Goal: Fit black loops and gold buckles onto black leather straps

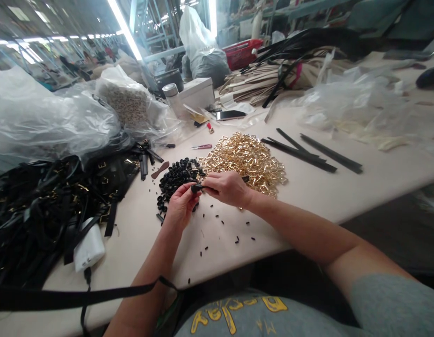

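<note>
My left hand (182, 201) pinches one end of a short black strap (196, 188) between thumb and fingers. Closed round the same strap is my right hand (228, 188), with a bit of dark strap showing past its far side. The fingers hide most of the strap. Just behind my left hand lies a heap of small black loops (177, 177). A large pile of gold buckles (243, 157) spreads behind my right hand. Several tiny black pieces (237, 240) are scattered on the pale table (280, 220) in front of the hands.
Finished-looking black straps with gold buckles (38, 210) crowd the left side, near a white power bank (89, 248) with a cable. Several flat black strips (304, 157) lie at right. Behind are a small pink-handled tool (202, 147), a phone (231, 115) and plastic bags (360, 98).
</note>
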Motion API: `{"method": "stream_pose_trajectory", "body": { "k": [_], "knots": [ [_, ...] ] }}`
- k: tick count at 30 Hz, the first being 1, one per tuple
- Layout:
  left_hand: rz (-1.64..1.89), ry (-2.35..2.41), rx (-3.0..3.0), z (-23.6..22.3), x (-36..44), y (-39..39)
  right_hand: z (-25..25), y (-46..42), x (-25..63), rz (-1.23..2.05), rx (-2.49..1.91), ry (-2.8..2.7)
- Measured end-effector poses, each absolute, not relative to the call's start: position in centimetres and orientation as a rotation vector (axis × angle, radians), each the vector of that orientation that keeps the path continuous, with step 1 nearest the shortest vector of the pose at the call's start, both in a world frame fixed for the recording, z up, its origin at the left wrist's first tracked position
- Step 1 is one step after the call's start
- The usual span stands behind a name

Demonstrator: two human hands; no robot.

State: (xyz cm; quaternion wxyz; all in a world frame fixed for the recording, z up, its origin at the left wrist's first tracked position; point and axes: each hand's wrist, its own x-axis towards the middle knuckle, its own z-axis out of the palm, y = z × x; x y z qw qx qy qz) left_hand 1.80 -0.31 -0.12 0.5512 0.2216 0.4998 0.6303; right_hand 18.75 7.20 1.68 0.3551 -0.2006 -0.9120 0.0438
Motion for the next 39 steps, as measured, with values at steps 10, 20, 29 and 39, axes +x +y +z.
{"method": "stream_pose_trajectory", "body": {
  "k": [10,20,29,39],
  "knots": [
    [1.482,1.113,0.441,0.2,1.6,-0.4,1.4,7.1,18.6,0.069,-0.474,-2.381],
    [1.463,1.186,0.594,0.1,1.8,-0.4,1.5,7.3,18.7,0.072,-0.518,-2.480],
    [1.372,1.197,0.750,-0.6,2.8,-0.9,1.6,6.5,18.6,0.239,-0.631,-2.483],
    [1.331,1.350,0.966,-0.1,1.6,-1.0,2.2,7.4,19.1,0.109,-0.606,-2.669]
  ]
}}
